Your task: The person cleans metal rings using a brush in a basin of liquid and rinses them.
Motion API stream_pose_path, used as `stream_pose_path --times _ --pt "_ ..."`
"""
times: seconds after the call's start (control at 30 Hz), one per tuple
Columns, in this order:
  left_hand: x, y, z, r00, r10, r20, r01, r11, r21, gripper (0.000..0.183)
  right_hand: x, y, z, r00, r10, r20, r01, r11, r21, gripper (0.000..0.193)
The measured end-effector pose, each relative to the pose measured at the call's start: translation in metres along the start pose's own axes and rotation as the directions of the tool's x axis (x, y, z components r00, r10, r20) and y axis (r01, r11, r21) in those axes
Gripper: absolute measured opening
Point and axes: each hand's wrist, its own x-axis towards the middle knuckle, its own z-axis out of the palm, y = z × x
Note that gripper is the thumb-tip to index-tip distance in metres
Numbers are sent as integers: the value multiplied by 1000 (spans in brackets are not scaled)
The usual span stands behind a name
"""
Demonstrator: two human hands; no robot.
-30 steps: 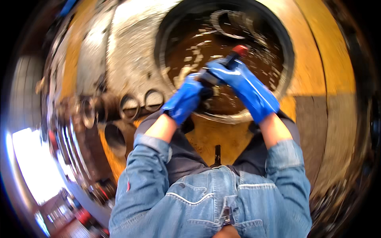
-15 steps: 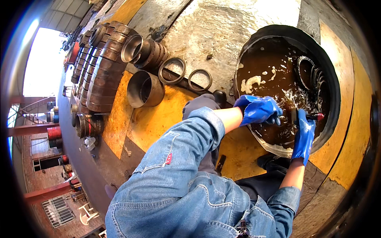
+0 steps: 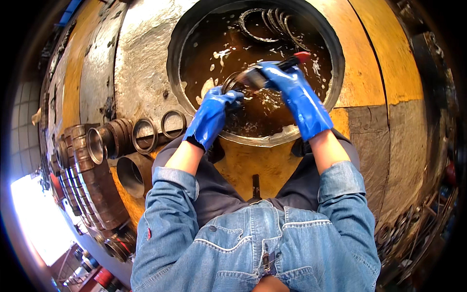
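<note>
Both my hands wear blue rubber gloves over a round black tub (image 3: pixel 337 53) of brown, foamy liquid. My left hand (image 3: pixel 211 112) is closed around a dark metal ring (image 3: pixel 230 82) at the tub's near left, just above the liquid. Gripped in my right hand (image 3: pixel 294 95) is a brush (image 3: pixel 302 57) with a black, red-ended handle. Its head, smeared by motion, is beside the ring; whether it touches cannot be made out. Several wet metal rings (image 3: pixel 253 28) stand in a row at the tub's far side, partly in the liquid.
Two metal rings (image 3: pixel 144 136) lie on the floor left of my knee, beside stacked rings (image 3: pixel 119 138) and a wide metal sleeve (image 3: pixel 132 176). Long rows of brown cylinders (image 3: pixel 102 194) lie farther left. Metal scraps (image 3: pixel 399 233) are piled at the right edge.
The view has turned, bringing the tub to the top middle. My left hand now shows a ring raised at the liquid's surface. The brush has come across to the ring.
</note>
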Motion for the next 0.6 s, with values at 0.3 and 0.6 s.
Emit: stream_pose_path --times 0.3,0.6 --pt "5 -9 -7 998 -33 56 35 999 -30 38 3 14 2 986 5 167 23 986 -165 28" --pt "17 -22 -14 998 -35 54 39 997 -64 43 13 32 17 950 -8 311 8 1000 1 26"
